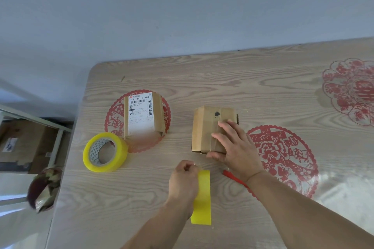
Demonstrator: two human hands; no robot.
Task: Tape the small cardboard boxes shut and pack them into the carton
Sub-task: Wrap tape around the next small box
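Note:
Two small cardboard boxes stand on the wooden table. One with a white shipping label (142, 115) is at the left. The other, plain with a black spot (208, 127), is in the middle. My right hand (235, 143) rests on that plain box, fingers spread over its top and thumb at its near edge. My left hand (185, 180) pinches the upper end of a cut yellow tape strip (202, 198), which hangs down toward me. A roll of yellow tape (104, 151) lies left of my hands.
A red-handled tool (234, 179) lies on the table, partly under my right wrist. Red paper-cut decorations lie under the table's clear cover. A large cardboard carton (24, 143) sits on the floor at the left, beyond the table's edge, near a patterned bundle (45, 188).

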